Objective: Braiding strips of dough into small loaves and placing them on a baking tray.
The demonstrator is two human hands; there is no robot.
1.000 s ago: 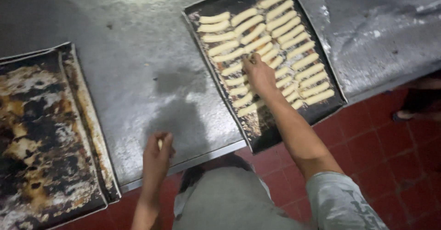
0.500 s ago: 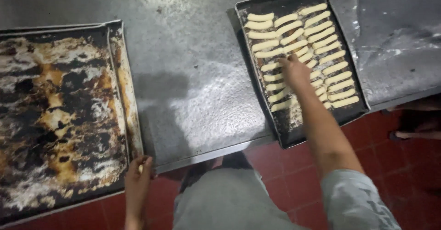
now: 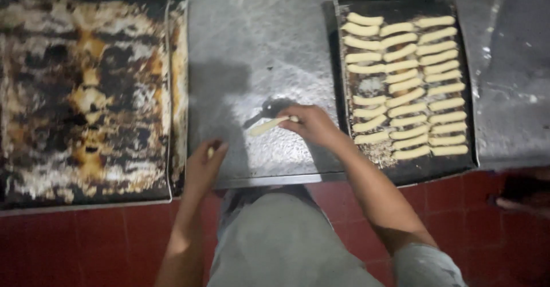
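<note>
Dough stick (image 3: 268, 126), pale and slim, sits pinched in the fingertips of the right hand (image 3: 312, 125), lifted over the bare steel table (image 3: 258, 46) between the two trays. It points leftward from the hand, its shadow lying just behind it on the metal.

From the head view, the right-hand baking tray (image 3: 401, 0) looks mostly filled: three rough columns of raw dough sticks (image 3: 407, 83) lie across its dark floor, close together and some touching. One gap shows in the left column, a floury bare patch (image 3: 372, 85) about a third of the way down, and a crumbly strip at the near edge below the last row is unfilled too. Judging by that, the laying-out on this tray is well along, with room left for only a few pieces.

The left-hand tray (image 3: 177, 92) holds no dough at all. Its floor is crusted with burnt, brown and whitish residue, and it seems to rest on or beside a second tray whose rim shows along its right side. Nothing has been set on it yet.

The left hand (image 3: 205, 164) rests at the table's near edge, just beside that crusted tray, fingers curled narrowly around something small and pale; I cannot tell what it is. Below, the person's grey garment and a red tiled floor (image 3: 86, 241) fill the foreground.
</note>
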